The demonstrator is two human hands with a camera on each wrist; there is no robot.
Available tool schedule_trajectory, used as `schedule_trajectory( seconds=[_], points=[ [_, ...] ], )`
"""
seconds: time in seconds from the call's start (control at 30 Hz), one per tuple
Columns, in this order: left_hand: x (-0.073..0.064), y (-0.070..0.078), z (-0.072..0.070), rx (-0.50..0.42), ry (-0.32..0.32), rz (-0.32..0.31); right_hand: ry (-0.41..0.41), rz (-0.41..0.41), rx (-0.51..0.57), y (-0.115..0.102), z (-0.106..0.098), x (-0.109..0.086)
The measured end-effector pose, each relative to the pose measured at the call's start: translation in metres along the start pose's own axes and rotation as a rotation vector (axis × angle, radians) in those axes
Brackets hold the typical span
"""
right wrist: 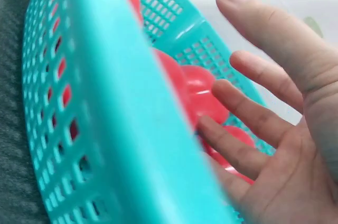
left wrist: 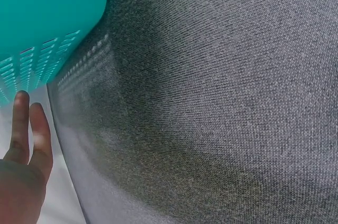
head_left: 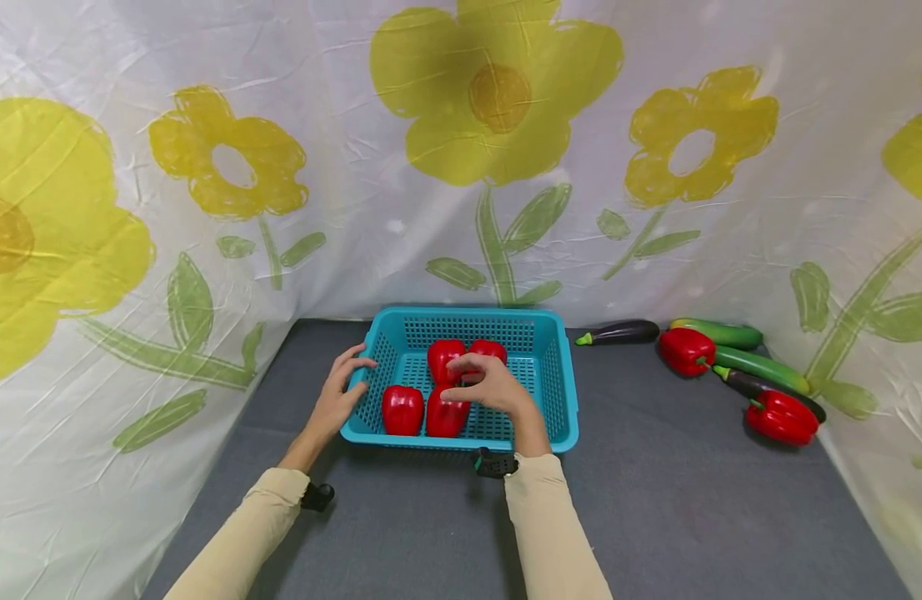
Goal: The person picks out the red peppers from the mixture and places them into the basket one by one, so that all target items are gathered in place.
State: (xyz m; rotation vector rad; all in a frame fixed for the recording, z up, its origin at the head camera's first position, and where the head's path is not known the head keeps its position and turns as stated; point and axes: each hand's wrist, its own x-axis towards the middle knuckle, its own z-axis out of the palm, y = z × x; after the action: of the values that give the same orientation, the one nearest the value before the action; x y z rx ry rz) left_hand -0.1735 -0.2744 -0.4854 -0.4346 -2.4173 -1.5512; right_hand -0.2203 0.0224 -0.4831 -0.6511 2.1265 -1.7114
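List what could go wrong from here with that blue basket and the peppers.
The right hand hangs over the four red peppers with its fingers spread, so it might bump one into another.

The left hand is at the left end of the basket; a nudge there could slide it.

A loose pepper lies near the table's right edge and might roll if knocked.

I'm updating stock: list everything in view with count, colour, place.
Table: one, dark grey, foreground
Backdrop: one, white, yellow-flowered, behind table
Basket: one, turquoise, table's far middle
Basket peppers: four, red, inside
Loose peppers: two, red, right of basket
Eggplants: two, dark purple, right of basket
Long vegetables: two, green, right of basket
Wrist devices: two, black, one per wrist
Sleeves: two, beige, forearms
Left hand: one, bare, at basket's left rim
Right hand: one, bare, over peppers
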Motion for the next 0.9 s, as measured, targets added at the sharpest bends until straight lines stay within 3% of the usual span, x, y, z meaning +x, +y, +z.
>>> schedule_trajectory(
  seconds=[0.3,0.9],
  points=[
    [0.000,-0.001,0.001,0.010,-0.005,-0.013,-0.036,0.012,-0.027,-0.007,-0.012,-0.007],
    [-0.001,0.000,0.001,0.039,-0.008,-0.018,-0.063,0.007,0.051,-0.010,-0.047,-0.028]
  ],
)
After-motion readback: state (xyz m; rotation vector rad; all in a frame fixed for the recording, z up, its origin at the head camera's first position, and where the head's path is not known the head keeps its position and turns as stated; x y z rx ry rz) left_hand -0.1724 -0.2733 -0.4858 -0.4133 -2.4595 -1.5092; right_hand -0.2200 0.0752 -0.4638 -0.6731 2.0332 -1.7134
